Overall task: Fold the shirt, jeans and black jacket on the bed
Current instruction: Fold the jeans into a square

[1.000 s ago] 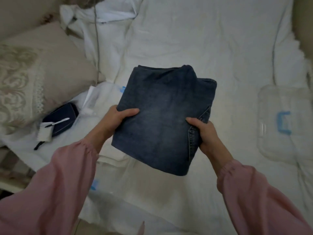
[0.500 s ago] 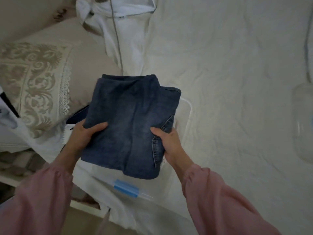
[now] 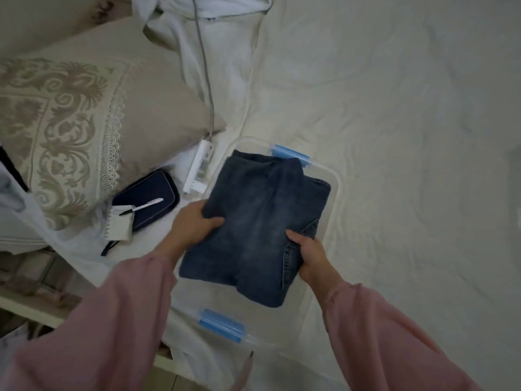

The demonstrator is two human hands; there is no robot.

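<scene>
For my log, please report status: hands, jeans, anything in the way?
Left hand and right hand both grip folded jeans. Jeans over clear bin. Power strip lies beside bin, not in way.

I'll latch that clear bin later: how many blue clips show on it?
2. One blue clip on the bin's far rim, beyond the folded jeans; the other on the near rim. The jeans may hide more.
</scene>
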